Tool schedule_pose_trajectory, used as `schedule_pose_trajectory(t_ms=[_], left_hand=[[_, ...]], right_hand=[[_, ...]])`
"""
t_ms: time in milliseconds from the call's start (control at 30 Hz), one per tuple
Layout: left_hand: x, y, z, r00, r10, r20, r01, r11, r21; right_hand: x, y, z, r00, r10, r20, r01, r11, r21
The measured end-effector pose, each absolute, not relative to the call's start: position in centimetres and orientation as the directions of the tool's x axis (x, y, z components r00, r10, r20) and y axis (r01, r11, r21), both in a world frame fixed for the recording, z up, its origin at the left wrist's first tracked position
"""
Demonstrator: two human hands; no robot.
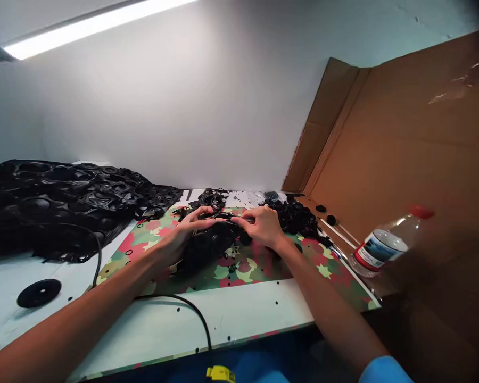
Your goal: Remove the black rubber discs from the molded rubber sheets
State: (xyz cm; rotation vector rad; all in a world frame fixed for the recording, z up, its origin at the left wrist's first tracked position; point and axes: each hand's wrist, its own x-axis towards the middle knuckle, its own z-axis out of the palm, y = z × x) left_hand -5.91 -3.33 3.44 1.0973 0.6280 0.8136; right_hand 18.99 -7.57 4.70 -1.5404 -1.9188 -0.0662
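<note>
My left hand (pixel 183 231) and my right hand (pixel 264 227) face each other over the mat, their fingertips close together. Both pinch the upper edge of a black rubber sheet (pixel 209 242) with round moulded shapes, which hangs down from the fingers towards the mat. The exact spot of the grip is small and dark. Under it lies a camouflage-patterned mat (pixel 243 268) dotted with small black rings and bits. Just behind the hands is a tangle of black rubber scraps (pixel 213 198). Small black round pieces (pixel 299 215) are heaped beyond my right hand.
A large pile of black rubber sheets (pixel 64 197) covers the back left. On the white table (pixel 120 330) lie a black disc (pixel 39 293) and a black cable (pixel 191 304). A plastic bottle (pixel 383 247) with a red cap stands at right before a cardboard panel (pixel 403 122).
</note>
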Motion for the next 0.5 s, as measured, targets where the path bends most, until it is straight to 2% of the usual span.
schedule_pose_trajectory(t_ms=[67,133,367,500], left_hand=[[-5.9,-3.3,3.3,0.509,0.858,-0.072,-0.287,0.248,0.925],[-5.9,-3.3,3.1,0.476,0.877,-0.067,-0.309,0.238,0.921],[-5.9,-3.4,2.5,0.439,0.895,0.082,-0.169,-0.007,0.986],[-5.8,-2.9,1.6,0.427,0.896,0.125,-0.111,-0.085,0.990]], right_hand=[[19.6,-7.7,4.7,-0.030,0.850,0.525,0.775,0.352,-0.526],[19.9,-7.7,4.8,-0.027,0.842,0.538,0.744,0.376,-0.552],[19.1,-8.0,4.2,-0.188,0.851,0.490,0.724,0.457,-0.517],[18.7,-8.4,3.8,-0.203,0.857,0.475,0.801,0.424,-0.423]])
